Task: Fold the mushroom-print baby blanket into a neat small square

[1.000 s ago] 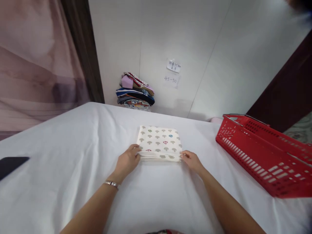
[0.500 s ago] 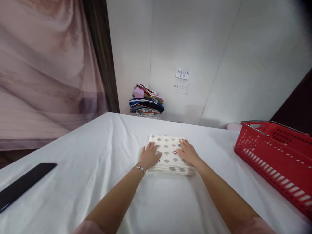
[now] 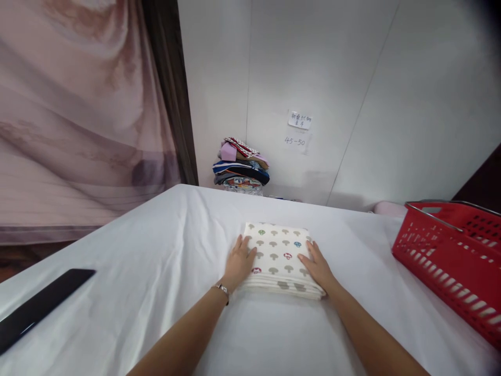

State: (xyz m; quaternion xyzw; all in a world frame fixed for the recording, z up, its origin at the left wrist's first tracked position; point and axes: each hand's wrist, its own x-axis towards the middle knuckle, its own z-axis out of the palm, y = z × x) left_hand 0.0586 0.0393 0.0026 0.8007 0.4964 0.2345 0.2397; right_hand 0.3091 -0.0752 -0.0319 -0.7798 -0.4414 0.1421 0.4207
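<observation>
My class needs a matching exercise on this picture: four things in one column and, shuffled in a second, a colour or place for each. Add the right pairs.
Things:
1. folded cloth
2. basket
3. bracelet
4. pile of fabrics

Colours and places:
A. around the wrist of the left hand
B. beyond the far edge of the white-covered table
C. white with printed mushrooms, touched by the right hand
D. red, at the picture's right edge

Right pairs: 1-C, 2-D, 3-A, 4-B

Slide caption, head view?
Left hand and right hand touch a folded mushroom-print cloth; a red basket sits at right.
</observation>
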